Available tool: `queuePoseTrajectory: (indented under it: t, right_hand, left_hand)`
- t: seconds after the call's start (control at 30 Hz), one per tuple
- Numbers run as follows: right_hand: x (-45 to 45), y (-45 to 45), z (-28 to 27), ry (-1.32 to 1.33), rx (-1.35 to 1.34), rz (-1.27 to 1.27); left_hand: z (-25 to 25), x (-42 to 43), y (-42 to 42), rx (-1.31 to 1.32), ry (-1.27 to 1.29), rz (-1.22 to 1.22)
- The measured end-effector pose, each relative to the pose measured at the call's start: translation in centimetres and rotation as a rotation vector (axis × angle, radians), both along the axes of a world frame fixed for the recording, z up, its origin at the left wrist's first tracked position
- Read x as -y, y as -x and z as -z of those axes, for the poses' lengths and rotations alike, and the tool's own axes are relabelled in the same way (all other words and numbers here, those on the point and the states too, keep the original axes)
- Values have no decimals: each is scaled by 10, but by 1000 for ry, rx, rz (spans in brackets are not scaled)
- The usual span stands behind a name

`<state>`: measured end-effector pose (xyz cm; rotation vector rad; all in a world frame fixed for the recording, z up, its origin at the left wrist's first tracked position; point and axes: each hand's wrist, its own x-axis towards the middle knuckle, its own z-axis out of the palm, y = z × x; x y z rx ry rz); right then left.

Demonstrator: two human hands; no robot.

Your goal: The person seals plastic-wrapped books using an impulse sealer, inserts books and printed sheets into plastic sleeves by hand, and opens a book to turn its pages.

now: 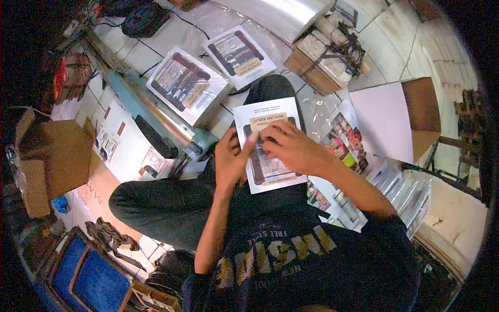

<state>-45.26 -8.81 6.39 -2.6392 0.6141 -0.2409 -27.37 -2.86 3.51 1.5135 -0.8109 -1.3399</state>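
Note:
A white book with a printed cover [273, 169] lies across my lap, its lettering upside down in the view. My left hand [234, 158] holds its left edge, with the thumb over the cover. On the upper part of the cover rests my right hand [293, 148], fingers bent; whether they pinch something small is hidden. Beyond my knee are two stacks of books with similar covers, one at the left [187, 86] and one further right [241, 57].
An open cardboard box [54, 158] stands at the left, another [426, 112] at the right. A long metal-and-teal tool [138, 101] lies left of my legs. A large plastic roll [283, 15] is at the top, and clear-wrapped packs [400, 195] lie at the right.

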Motion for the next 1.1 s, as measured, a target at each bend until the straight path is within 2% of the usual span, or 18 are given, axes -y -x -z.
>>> queuePoseTrajectory:
  t: [0.13, 0.23, 0.33, 0.4, 0.47, 0.5, 0.53, 0.6, 0.63, 0.67, 0.73, 0.77, 0.9, 0.93, 0.97, 1.0, 1.07, 1.1]
  right_hand:
    - [-5, -12, -20, 42, -160, -26]
    - [-8, -1, -30, -56, -270, -38]
    - [-2, 52, -55, -144, -176, -5]
    - [9, 84, -77, -358, -375, 199]
    - [12, 93, -74, -534, -419, 295]
    - [11, 95, -68, -717, -446, 374]
    - [6, 94, -57, -713, -438, 385]
    - [-3, 74, -34, -685, 203, 548]
    - [-5, 58, -45, -884, 165, 775]
    - [-12, 45, -41, -879, 173, 777]
    - [-29, 20, -26, -1241, 1048, 995]
    - [-30, 12, -20, -705, 767, 1064]
    - [-35, 21, -55, -964, 546, 814]
    - [-37, 17, -65, -937, 679, 739]
    - [-38, 3, -87, -903, 578, 729]
    - [-38, -10, -104, -865, 482, 713]
    - [-40, -14, -98, -722, 400, 506]
    - [-38, -19, -108, -797, 416, 436]
  left_hand:
    - [23, 0, 14, 185, 232, -150]
    - [28, -2, 18, 223, 184, -149]
    - [40, -2, 16, 168, 192, -148]
    - [50, 2, 12, 70, 225, -121]
    - [26, 2, 11, 93, 204, -28]
    - [23, 2, 15, 30, 218, -70]
    - [21, 2, 17, -25, 234, -113]
    - [31, -5, -2, -89, 191, -75]
    - [33, -6, -8, -143, 170, -69]
    - [37, -7, -6, -140, 177, -63]
    - [14, -4, 3, -113, 222, -90]
    - [11, -5, 3, -12, 208, -28]
    - [-15, -4, 21, -167, 188, 36]
    - [-41, -2, 28, 108, 188, 131]
    - [-54, -4, 31, 384, 179, 216]
    - [-54, -25, 21, -99, -78, 248]
    - [-82, -38, 8, -270, -2, 243]
    - [-97, -39, -1, -77, 109, 352]
